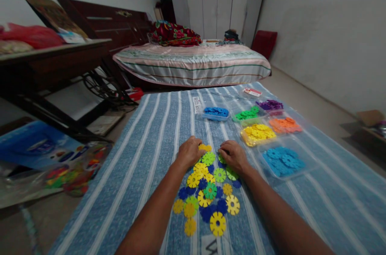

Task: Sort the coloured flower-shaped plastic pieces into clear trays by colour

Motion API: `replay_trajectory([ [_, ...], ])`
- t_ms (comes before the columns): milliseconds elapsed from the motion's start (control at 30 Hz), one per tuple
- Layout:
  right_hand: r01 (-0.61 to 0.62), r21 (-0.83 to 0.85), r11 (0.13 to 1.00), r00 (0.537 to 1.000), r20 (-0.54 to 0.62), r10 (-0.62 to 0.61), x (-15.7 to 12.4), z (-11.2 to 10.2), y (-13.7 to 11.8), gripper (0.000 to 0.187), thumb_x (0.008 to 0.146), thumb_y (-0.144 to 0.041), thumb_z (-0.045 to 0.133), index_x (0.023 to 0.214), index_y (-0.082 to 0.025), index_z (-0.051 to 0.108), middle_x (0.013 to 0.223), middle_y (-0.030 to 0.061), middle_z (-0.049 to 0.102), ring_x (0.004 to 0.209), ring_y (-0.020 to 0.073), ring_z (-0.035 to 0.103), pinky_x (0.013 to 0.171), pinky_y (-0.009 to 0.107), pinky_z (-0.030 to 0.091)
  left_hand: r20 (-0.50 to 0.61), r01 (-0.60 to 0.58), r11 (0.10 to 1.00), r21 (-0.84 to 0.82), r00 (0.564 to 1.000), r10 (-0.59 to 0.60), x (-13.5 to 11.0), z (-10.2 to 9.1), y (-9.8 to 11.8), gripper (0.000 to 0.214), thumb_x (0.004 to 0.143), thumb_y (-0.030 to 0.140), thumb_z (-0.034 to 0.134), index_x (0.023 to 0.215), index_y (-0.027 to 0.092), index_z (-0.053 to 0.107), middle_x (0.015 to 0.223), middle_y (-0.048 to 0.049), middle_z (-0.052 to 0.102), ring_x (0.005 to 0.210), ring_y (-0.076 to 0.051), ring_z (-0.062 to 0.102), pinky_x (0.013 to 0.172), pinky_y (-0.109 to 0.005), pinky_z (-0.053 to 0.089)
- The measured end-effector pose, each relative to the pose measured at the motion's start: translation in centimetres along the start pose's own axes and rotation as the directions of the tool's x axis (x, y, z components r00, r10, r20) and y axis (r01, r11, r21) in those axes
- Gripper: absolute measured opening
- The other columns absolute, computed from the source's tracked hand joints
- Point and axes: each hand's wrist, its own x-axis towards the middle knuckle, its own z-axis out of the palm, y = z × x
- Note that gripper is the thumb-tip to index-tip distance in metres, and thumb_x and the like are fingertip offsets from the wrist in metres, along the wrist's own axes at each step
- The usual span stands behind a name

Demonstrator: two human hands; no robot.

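Observation:
Loose notched plastic discs in yellow, light green and dark blue lie in a heap on the striped cloth between my forearms. My left hand (189, 153) is closed at the heap's far left edge, its fingertips against a yellow notched disc (205, 147). Opposite it, my right hand (234, 155) is curled with fingers pinched together, partly covering a light green disc (221, 159); what is between the fingers is hidden. Nearer to me are a yellow disc (217, 223) and a green disc (210, 190).
To the right stand clear tubs of sorted discs: a light blue tub (283, 162), a yellow tub (258, 133), an orange tub (285, 125), a green tub (247, 114), a purple tub (271, 105) and a blue tub (216, 113). Behind is a bed (193, 62).

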Motion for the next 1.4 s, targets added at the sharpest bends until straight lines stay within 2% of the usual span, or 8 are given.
replay_trajectory([
  [433,-0.028,0.033,0.999,0.999,0.021,0.027,0.3,-0.3,-0.5,0.016,0.086,-0.019,0.058,0.075,-0.020,0.069,0.088,0.0051,0.069,0.089,0.0183,0.060,0.084,0.031,0.045,-0.075,0.014,0.952,-0.307,0.996,-0.038,1.0,0.7,-1.3,0.013,0.068,0.023,0.066,0.059,0.020,0.056,0.061,0.0020,0.058,0.062,-0.015,0.055,0.057,-0.025,0.036],
  [667,-0.042,-0.003,0.999,0.999,0.013,0.042,0.5,-0.1,-0.6,0.014,0.086,-0.019,0.059,0.076,-0.020,0.069,0.088,0.0046,0.069,0.089,0.0181,0.059,0.083,0.030,0.045,-0.108,-0.011,0.896,-0.443,0.993,-0.041,2.2,0.1,-1.2,0.016,0.067,0.026,0.063,0.053,0.019,0.056,0.052,0.0031,0.054,0.053,-0.013,0.050,0.052,-0.024,0.033],
  [800,-0.060,-0.025,0.998,0.998,0.027,0.061,0.6,-0.1,-0.9,0.013,0.086,-0.019,0.060,0.077,-0.019,0.069,0.088,0.0047,0.068,0.089,0.0182,0.059,0.082,0.030,0.043,-0.082,-0.071,0.880,-0.469,0.996,0.037,3.7,-0.7,1.3,0.015,0.069,0.026,0.061,0.056,0.018,0.060,0.053,0.0031,0.056,0.054,-0.013,0.052,0.053,-0.024,0.034],
  [933,-0.063,-0.043,0.997,0.997,0.031,0.064,0.7,-0.1,-1.0,0.012,0.085,-0.020,0.060,0.078,-0.019,0.070,0.088,0.0047,0.068,0.089,0.0186,0.059,0.080,0.030,0.043,-0.092,-0.143,0.838,-0.526,0.990,0.112,5.9,-1.7,6.2,0.015,0.066,0.025,0.065,0.056,0.016,0.059,0.049,0.0037,0.054,0.052,-0.012,0.052,0.052,-0.023,0.036],
  [1067,-0.069,-0.064,0.996,0.997,0.032,0.071,0.8,0.0,-0.9,0.013,0.084,-0.019,0.059,0.077,-0.020,0.071,0.088,0.0046,0.069,0.086,0.0186,0.059,0.076,0.029,0.043,-0.205,-0.275,0.642,-0.716,0.962,0.182,8.3,-2.6,11.0,0.014,0.069,0.028,0.067,0.074,0.015,0.066,0.055,0.0028,0.060,0.054,-0.012,0.056,0.053,-0.022,0.041],
  [1133,-0.067,-0.058,0.996,0.997,0.036,0.069,0.9,0.0,-0.8,0.013,0.083,-0.018,0.059,0.077,-0.020,0.071,0.088,0.0046,0.069,0.085,0.0188,0.059,0.076,0.029,0.043,-0.266,-0.304,0.605,-0.735,0.951,0.155,9.1,-2.7,12.0,0.018,0.068,0.029,0.067,0.079,0.015,0.066,0.060,0.0016,0.063,0.056,-0.012,0.058,0.055,-0.022,0.043],
  [1233,-0.052,-0.035,0.998,0.998,0.033,0.053,0.9,0.0,-0.9,0.013,0.084,-0.018,0.059,0.076,-0.020,0.070,0.088,0.0044,0.069,0.086,0.0189,0.059,0.078,0.029,0.043,-0.238,-0.280,0.643,-0.713,0.959,0.153,9.2,-2.4,11.0,0.015,0.070,0.029,0.064,0.073,0.015,0.065,0.060,0.0007,0.063,0.057,-0.013,0.060,0.055,-0.023,0.044],
  [1400,-0.059,-0.055,0.997,0.998,0.022,0.060,0.9,-0.1,-1.1,0.012,0.086,-0.020,0.061,0.077,-0.019,0.069,0.087,0.0047,0.068,0.087,0.0190,0.059,0.079,0.030,0.043,-0.126,-0.167,0.822,-0.544,0.985,0.117,7.7,-1.2,5.6,0.013,0.071,0.026,0.059,0.063,0.017,0.064,0.055,0.0010,0.062,0.059,-0.015,0.060,0.057,-0.024,0.043],
])
